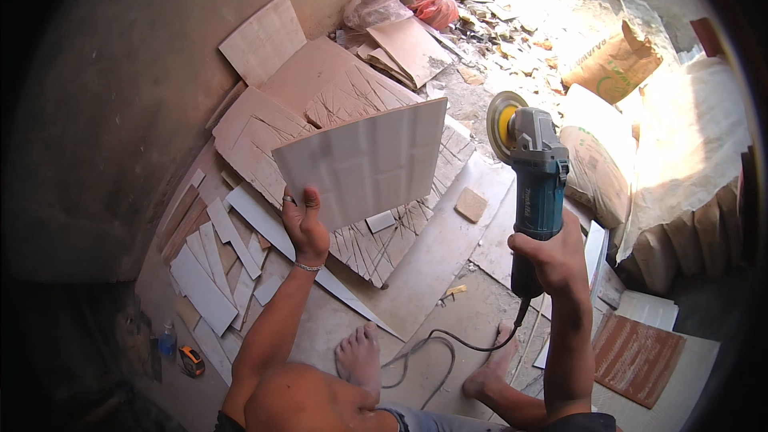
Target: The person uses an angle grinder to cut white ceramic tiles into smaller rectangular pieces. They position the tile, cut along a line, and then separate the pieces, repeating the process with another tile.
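My left hand (306, 226) grips a pale grey tile (372, 160) by its lower left corner, thumb on the glossy brick-patterned face. The tile is held up at a tilt above scored boards. In my right hand (556, 252) is a teal and black angle grinder (538, 192), fingers wrapped round its body. Its disc (504, 126), with a yellow centre, points up and stands apart from the tile's right edge. Whether the disc spins I cannot tell. A black cord (472, 346) runs from the grinder's bottom end down between my bare feet.
Scored boards (368, 252) lie under the tile. Cut tile strips (208, 280) are heaped at left, beside an orange tape measure (191, 361) and a small bottle (166, 341). Rubble (500, 44) covers the far floor. Sacks (596, 164) stand at right; a brown tile (638, 358) lies near right.
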A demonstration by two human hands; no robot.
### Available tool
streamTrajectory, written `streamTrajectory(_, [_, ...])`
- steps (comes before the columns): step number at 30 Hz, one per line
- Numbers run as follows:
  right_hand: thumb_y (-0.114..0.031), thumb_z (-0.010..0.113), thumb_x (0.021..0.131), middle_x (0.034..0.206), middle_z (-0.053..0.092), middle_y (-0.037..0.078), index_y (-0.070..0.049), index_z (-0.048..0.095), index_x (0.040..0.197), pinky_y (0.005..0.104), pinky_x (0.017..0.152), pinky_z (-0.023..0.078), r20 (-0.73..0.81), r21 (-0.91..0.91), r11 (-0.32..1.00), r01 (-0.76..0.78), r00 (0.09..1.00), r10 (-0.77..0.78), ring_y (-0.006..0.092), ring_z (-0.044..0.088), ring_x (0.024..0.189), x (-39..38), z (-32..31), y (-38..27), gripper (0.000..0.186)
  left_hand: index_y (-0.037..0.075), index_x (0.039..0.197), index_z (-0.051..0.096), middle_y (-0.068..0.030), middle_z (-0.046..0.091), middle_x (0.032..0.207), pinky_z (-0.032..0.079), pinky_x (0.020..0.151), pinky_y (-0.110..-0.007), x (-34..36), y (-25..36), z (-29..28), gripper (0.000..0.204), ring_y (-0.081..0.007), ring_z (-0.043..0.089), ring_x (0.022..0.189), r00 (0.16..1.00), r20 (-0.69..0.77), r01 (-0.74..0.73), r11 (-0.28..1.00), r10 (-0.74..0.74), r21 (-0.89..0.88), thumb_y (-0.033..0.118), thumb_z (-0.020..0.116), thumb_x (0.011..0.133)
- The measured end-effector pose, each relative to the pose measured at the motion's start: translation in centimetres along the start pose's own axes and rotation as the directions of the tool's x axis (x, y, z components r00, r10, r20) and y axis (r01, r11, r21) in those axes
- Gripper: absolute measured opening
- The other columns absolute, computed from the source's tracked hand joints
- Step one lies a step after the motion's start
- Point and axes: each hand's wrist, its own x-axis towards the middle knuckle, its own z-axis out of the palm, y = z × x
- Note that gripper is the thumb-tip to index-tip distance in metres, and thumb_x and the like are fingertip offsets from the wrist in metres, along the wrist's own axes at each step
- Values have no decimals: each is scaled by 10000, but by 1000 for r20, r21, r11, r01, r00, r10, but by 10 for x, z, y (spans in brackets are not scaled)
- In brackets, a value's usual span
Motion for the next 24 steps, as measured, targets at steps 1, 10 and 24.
streamTrajectory(1, [-119, 806, 670, 790, 642, 43, -26, 608, 926, 313, 671, 532, 24, -8, 1000, 1, 1000, -1, 155, 644, 700, 3, -4, -2, 337, -38, 1334, 566, -109, 647, 1265, 434, 1056, -314, -2, 1, 4, 541, -175, 580, 1163, 1000, -16, -24, 1000, 24, 2, 429, 640, 1071])
streamTrajectory(10, [-106, 799, 684, 726, 571, -6, -36, 574, 855, 293, 602, 482, 86, -111, 993, -27, 996, 37, 101, 542, 626, 21, -25, -9, 291, -44, 1264, 584, -105, 691, 1137, 491, 958, -318, -11, -11, -1, 586, -179, 626, 1043, 994, -3, -106, 991, 107, 84, 488, 673, 1036])
streamTrajectory(24, [-124, 793, 685, 734, 587, 24, -30, 574, 903, 309, 603, 505, 154, -204, 976, -74, 982, 107, 128, 563, 608, 25, -34, -21, 323, -29, 1085, 615, -64, 646, 1027, 449, 926, -324, -7, -18, -2, 492, -177, 574, 967, 989, -25, -146, 987, 148, 69, 456, 676, 1034])
